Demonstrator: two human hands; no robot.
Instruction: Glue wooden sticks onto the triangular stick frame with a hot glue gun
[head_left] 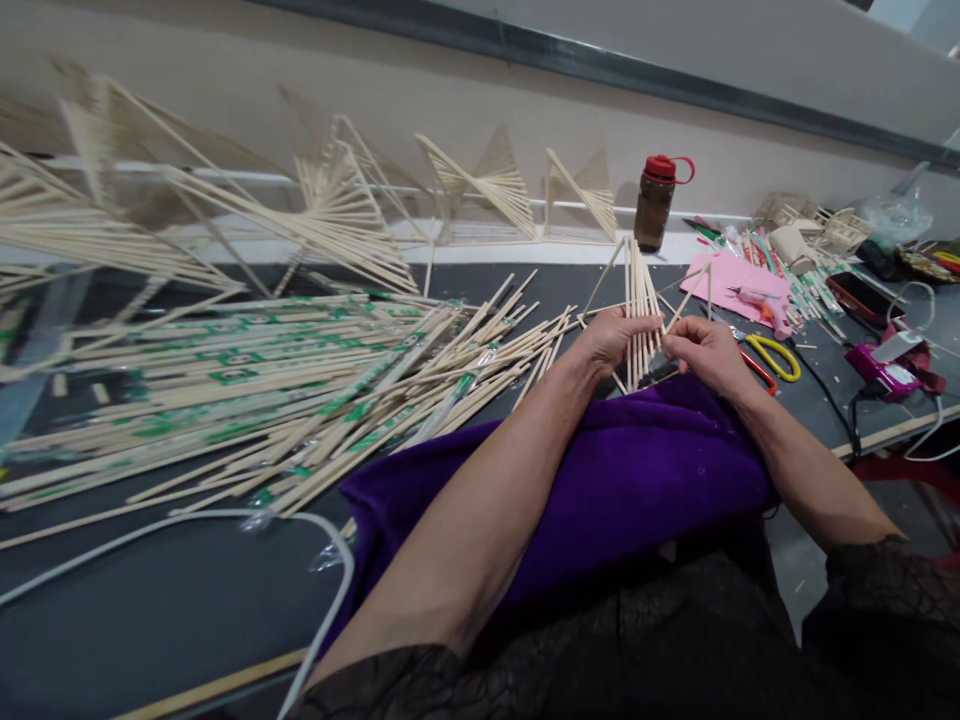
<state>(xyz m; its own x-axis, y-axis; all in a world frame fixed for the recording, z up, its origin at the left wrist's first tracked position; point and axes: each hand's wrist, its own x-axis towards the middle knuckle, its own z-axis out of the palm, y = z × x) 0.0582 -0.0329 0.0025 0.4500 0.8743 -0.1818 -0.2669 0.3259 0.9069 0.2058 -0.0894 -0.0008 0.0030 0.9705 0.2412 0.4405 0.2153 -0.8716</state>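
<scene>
A fan-shaped frame of thin wooden chopsticks [639,285] stands at the table's near edge, its sticks splayed and crossing. My left hand [609,338] is closed on it, the thumb laid across the row of sticks. At the right side of the frame, my right hand [703,350] pinches with thumb and finger close to the end of a slanting stick. What exactly lies between those fingertips is too small to make out. Below both hands, a purple cloth [600,480] covers my lap.
Many chopsticks [300,390], some in green-printed wrappers, cover the left of the table. Finished twisted stick frames [480,190] line the wall. On the right are a bottle [655,205], pink foam sheet [739,285], yellow-handled scissors [776,358], purple power strip [889,370] and cables.
</scene>
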